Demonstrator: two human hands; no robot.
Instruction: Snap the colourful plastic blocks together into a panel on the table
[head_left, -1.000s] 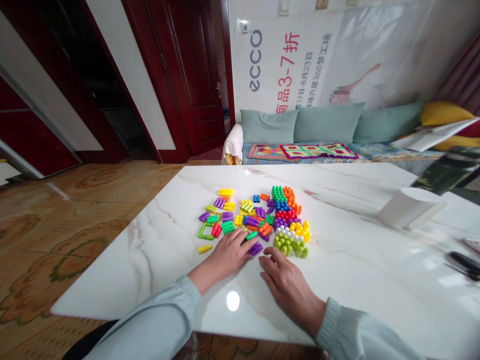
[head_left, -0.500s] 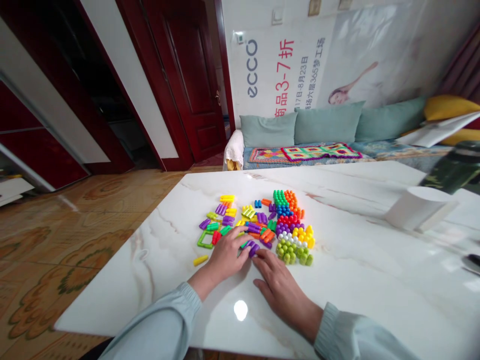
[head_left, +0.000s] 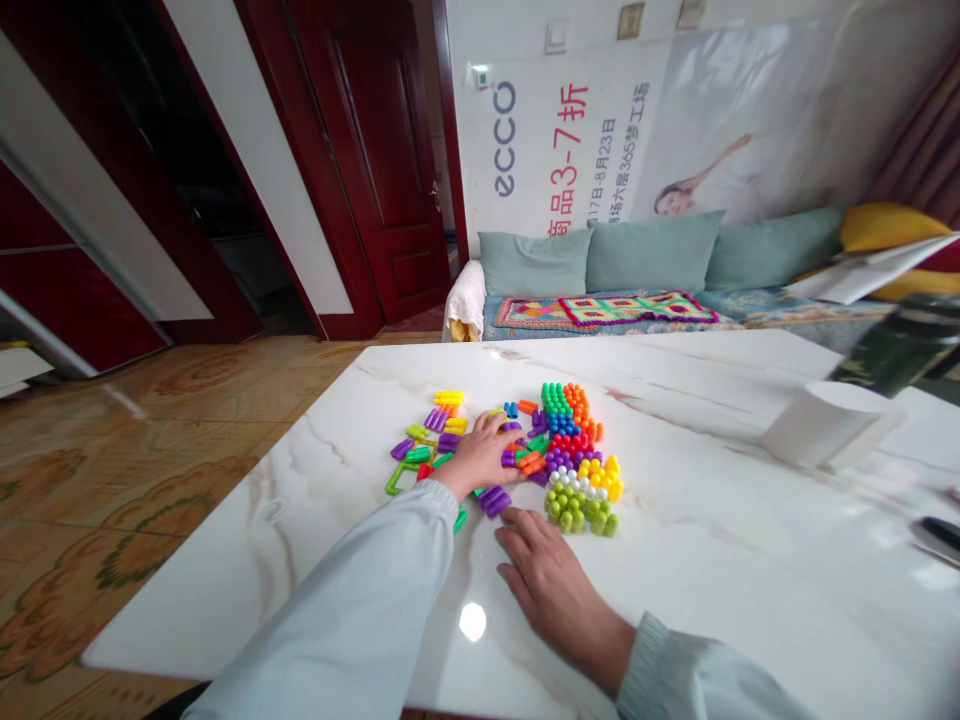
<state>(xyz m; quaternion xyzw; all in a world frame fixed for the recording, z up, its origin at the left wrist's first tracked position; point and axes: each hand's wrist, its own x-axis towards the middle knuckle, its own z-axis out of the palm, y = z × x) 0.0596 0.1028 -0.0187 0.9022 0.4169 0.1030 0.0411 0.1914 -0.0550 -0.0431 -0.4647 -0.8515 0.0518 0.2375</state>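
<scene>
My left hand (head_left: 486, 456) reaches over the pile of coloured plastic pieces, fingers spread, its fingertips at purple and orange pieces; whether it grips one is hard to see. My right hand (head_left: 551, 572) rests on the table, fingers apart and holding nothing, just below a purple piece (head_left: 493, 501). Right of the pile, bead-like pieces stand grouped by colour: green (head_left: 556, 400), orange (head_left: 577, 401), blue, red, purple, white, yellow (head_left: 609, 478) and light green (head_left: 574, 508). Yellow pieces (head_left: 449, 398) and a green frame (head_left: 395, 478) lie at the left.
The white marble-patterned table (head_left: 337, 570) carries a white roll-like object (head_left: 829, 425), a dark patterned bottle (head_left: 900, 345) and a dark object (head_left: 941, 533) at the right. Beyond it stands a sofa with green cushions (head_left: 652, 255).
My left hand has moved up and right, away from the purple piece near my right fingertips and onto the middle of the pile. My right hand has shifted slightly down and left.
</scene>
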